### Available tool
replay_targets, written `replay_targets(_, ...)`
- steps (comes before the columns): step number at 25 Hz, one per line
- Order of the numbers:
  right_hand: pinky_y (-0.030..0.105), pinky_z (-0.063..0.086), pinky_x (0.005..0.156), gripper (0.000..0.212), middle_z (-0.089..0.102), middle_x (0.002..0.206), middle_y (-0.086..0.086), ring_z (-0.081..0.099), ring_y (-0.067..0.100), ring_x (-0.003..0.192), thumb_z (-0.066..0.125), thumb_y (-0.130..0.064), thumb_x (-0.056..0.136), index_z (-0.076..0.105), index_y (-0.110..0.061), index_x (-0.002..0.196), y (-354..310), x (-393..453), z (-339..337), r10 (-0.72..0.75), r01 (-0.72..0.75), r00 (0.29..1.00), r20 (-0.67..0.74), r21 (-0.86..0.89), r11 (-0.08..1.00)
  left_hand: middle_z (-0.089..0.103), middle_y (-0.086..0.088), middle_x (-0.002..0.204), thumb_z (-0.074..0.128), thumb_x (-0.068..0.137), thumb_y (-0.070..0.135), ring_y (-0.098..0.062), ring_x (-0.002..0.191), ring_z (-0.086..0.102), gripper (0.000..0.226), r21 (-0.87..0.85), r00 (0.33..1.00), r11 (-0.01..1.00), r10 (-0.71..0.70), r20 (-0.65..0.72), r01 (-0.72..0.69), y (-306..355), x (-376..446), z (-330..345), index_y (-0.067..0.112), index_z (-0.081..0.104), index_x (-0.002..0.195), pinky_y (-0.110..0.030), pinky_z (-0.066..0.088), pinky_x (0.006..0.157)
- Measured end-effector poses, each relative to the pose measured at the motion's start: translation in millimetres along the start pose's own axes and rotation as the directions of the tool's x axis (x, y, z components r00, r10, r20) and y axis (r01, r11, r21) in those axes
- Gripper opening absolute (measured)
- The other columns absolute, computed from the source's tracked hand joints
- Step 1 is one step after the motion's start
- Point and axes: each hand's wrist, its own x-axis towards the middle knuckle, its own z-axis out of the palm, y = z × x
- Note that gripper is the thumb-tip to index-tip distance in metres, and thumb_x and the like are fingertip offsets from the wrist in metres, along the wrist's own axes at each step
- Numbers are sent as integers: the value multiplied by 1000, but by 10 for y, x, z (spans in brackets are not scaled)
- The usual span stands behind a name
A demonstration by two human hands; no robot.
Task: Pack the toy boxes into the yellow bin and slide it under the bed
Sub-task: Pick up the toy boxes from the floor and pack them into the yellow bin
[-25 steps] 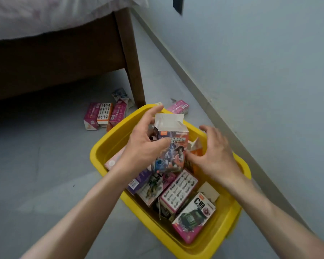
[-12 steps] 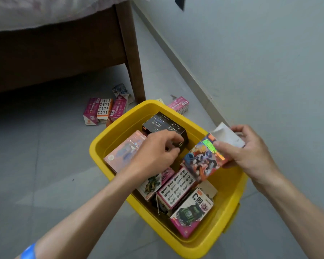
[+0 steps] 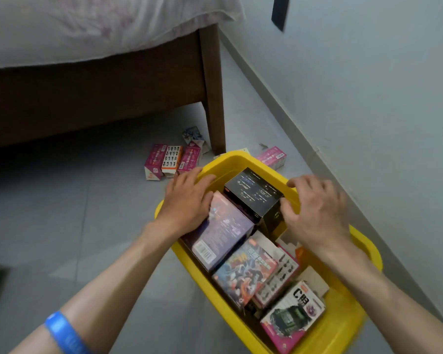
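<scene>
The colourful box (image 3: 246, 273) I held over the yellow bin (image 3: 343, 335) a moment ago now lies inside it. My left hand (image 3: 187, 203) rests flat on the bin's far rim and a purple box (image 3: 224, 229). My right hand (image 3: 315, 213), fingers curled, seems to touch the black box (image 3: 253, 191) without gripping; the bin sits on the floor near the bed (image 3: 95, 80).

A yellow bin (image 3: 363, 247) holds a black box (image 3: 253, 191), a purple box (image 3: 223, 229) and a pink-edged box (image 3: 292, 319).
</scene>
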Motion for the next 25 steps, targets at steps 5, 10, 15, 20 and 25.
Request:
replay_targets(5,44,50,93,42,61,134,6,59,29,114,48,-29,100,41,-33,141,139,449,120,91,-145,811,578,47,988,49,10,124,49,93,61,-16,108,54,36,-38,864,973,-183,470,227,-490,282,-406,42,47,123,-30,47,76)
replay_targets(10,40,47,98,42,57,139,-5,55,21,121,49,-38,99,42,-44,141,-844,493,416,-329,217,637,697,248,944,62,6,76,59,87,47,-16,73,59,25,47,940,939,-339,-32,341,-998,514,-671,26,60,73,-29,40,58)
replay_targets(15,20,54,70,20,72,108,-13,70,7,90,50,-48,97,66,-41,108,-1598,815,660,-470,-264,461,753,622,737,64,2,100,63,89,36,-16,86,59,14,162,892,923,-379,246,348,-1323,659,-359,27,64,100,-33,52,74)
replay_targets(20,31,53,84,51,61,132,2,62,20,106,65,-27,89,50,-31,138,-1663,1435,1344,-227,36,738,635,299,954,60,0,121,57,90,32,-22,104,58,28,56,880,937,-343,329,344,-1344,866,-5,27,59,117,-34,49,85)
replay_targets(25,50,49,96,91,9,165,4,42,40,132,68,-19,86,11,-40,154,-1892,1631,2053,-272,306,708,652,64,950,56,1,133,57,89,29,-24,112,56,42,13,903,948,-308,300,319,-1462,784,99,29,51,131,-33,46,82)
